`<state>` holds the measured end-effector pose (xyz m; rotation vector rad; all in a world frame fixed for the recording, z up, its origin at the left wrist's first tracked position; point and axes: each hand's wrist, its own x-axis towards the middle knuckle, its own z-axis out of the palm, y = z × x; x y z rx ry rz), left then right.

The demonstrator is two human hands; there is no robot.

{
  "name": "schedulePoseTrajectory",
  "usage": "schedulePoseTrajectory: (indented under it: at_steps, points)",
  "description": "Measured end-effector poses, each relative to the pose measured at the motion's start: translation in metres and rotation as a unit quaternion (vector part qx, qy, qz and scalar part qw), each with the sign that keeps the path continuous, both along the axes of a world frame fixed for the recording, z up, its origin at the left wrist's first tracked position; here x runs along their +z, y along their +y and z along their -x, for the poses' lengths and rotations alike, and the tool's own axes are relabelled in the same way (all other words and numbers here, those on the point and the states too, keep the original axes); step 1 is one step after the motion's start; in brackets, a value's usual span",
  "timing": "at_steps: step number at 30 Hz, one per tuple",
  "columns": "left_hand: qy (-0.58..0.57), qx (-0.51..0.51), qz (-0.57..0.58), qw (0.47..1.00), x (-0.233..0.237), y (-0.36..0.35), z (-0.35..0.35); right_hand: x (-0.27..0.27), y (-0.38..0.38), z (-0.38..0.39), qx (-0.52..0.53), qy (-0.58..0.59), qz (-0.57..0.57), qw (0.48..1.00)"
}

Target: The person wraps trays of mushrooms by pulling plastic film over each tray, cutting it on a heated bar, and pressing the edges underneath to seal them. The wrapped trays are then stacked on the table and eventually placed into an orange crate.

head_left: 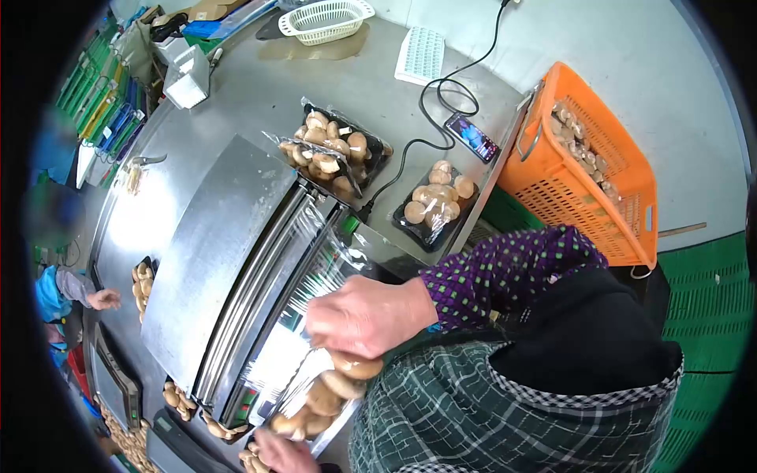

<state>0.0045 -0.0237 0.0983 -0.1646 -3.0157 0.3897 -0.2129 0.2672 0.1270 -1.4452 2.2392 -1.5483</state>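
A tray of mushrooms [325,394] is held at the near end of a steel wrapping machine [209,260], close to the person's checked apron. The tray is covered by clear film [303,276], which is stretched down to it from the machine's roller. The right hand [365,317] is laid on top of the tray, and its fingers [331,335] are curled narrowly over the uppermost mushrooms, so that the pack is gripped from above. A purple dotted sleeve [505,272] is worn on that arm. The left hand [281,455] is seen only in part at the lower edge of the view, just beside the tray's near corner; whether its fingers are wide or closed cannot be told.

Beyond the machine, on the grey worktop [260,94], two wrapped packs of mushrooms [339,150] are laid together, one touching the other. An open black tray [434,203], filled with mushrooms, is placed near them. A phone [471,139] is set between that tray and an orange basket [603,169], and a black cable is plugged into it. More mushrooms are kept in the orange basket. A white basket [327,19] is set at the far end of the worktop. At the left edge, another person's hand [103,299] is seen near a further tray of mushrooms [142,288].
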Motion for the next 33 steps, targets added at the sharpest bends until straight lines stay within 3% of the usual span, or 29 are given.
schedulePoseTrajectory:
  at_steps: [1, 3, 4, 5, 6, 7, 9, 10, 11, 13, 14, 16, 17, 18, 19, 20, 21, 22, 23, 24, 25, 26, 28, 31, 33]
  points:
    - [-0.109, 0.159, -0.259, 0.946, -0.010, 0.020, 0.006, -0.014, 0.008, -0.003, 0.004, -0.001, -0.001, 1.000]
    - [0.057, -0.012, -0.201, 0.978, -0.059, 0.024, 0.003, -0.037, 0.022, -0.004, -0.026, -0.148, -0.159, 0.976]
    - [0.043, 0.201, -0.466, 0.860, -0.050, 0.030, 0.009, -0.050, 0.034, 0.000, -0.052, -0.117, -0.136, 0.982]
    - [0.025, 0.386, -0.674, 0.629, -0.038, 0.042, 0.022, -0.059, 0.048, 0.004, -0.078, -0.084, -0.115, 0.987]
    - [0.084, 0.372, -0.652, 0.655, -0.029, 0.055, 0.032, -0.063, 0.059, 0.001, -0.063, -0.298, -0.179, 0.936]
    - [0.088, 0.376, -0.640, 0.664, -0.026, 0.058, 0.038, -0.067, 0.060, -0.001, -0.062, -0.296, -0.182, 0.936]
    - [0.099, 0.345, -0.631, 0.687, -0.047, 0.046, 0.041, -0.073, 0.052, -0.006, -0.122, -0.454, -0.087, 0.879]
    - [0.134, 0.387, -0.620, 0.669, -0.057, 0.039, 0.042, -0.072, 0.046, -0.006, -0.145, -0.420, -0.062, 0.894]
    - [0.136, 0.410, -0.621, 0.654, -0.037, 0.047, 0.050, -0.071, 0.045, -0.003, -0.142, -0.418, -0.064, 0.895]
    - [0.132, 0.441, -0.667, 0.586, -0.030, 0.034, 0.045, -0.066, 0.050, 0.007, -0.184, -0.495, -0.036, 0.848]
    - [0.117, 0.400, -0.673, 0.610, -0.026, 0.027, 0.032, -0.059, 0.066, 0.010, -0.174, -0.501, -0.048, 0.846]
    - [0.012, 0.360, -0.549, 0.754, -0.057, 0.007, -0.022, -0.058, 0.112, -0.003, -0.149, -0.507, -0.091, 0.844]
    - [-0.086, 0.394, -0.561, 0.723, -0.065, 0.003, -0.050, -0.049, 0.134, -0.017, -0.159, -0.541, -0.146, 0.813]
    - [-0.249, 0.318, -0.442, 0.801, -0.080, 0.006, -0.074, -0.070, 0.155, -0.032, -0.166, -0.583, -0.153, 0.780]
    - [-0.398, 0.226, -0.301, 0.837, -0.094, 0.022, -0.089, -0.087, 0.165, -0.044, -0.177, -0.638, -0.191, 0.725]
    - [-0.396, 0.220, -0.378, 0.808, -0.089, 0.055, -0.080, -0.123, 0.169, -0.057, -0.104, -0.666, -0.138, 0.725]
    - [-0.345, 0.229, -0.492, 0.766, -0.085, 0.085, -0.059, -0.163, 0.159, -0.070, -0.047, -0.513, -0.278, 0.811]
    - [-0.312, 0.218, -0.576, 0.723, -0.083, 0.114, -0.037, -0.227, 0.136, -0.094, -0.073, -0.345, -0.187, 0.917]
    - [-0.292, 0.193, -0.636, 0.688, -0.081, 0.139, -0.013, -0.140, 0.099, -0.084, 0.022, -0.382, -0.388, 0.838]
    - [-0.276, 0.164, -0.676, 0.663, -0.075, 0.161, 0.009, -0.149, 0.082, -0.098, 0.007, -0.546, -0.103, 0.831]
    - [-0.261, 0.136, -0.706, 0.644, -0.068, 0.179, 0.029, -0.157, 0.066, -0.112, 0.058, -0.661, 0.183, 0.725]
    - [-0.245, 0.111, -0.727, 0.632, -0.060, 0.193, 0.043, -0.149, 0.061, -0.109, 0.132, -0.701, 0.276, 0.644]
    - [-0.179, 0.083, -0.733, 0.651, -0.040, 0.205, 0.058, -0.124, 0.059, -0.100, 0.220, -0.720, 0.263, 0.603]
    - [-0.019, 0.068, -0.662, 0.746, -0.004, 0.192, 0.071, -0.087, 0.053, -0.094, 0.300, -0.677, 0.189, 0.645]
    - [-0.042, -0.111, -0.682, 0.721, 0.034, 0.201, 0.098, -0.081, 0.046, -0.100, 0.330, -0.628, 0.161, 0.686]
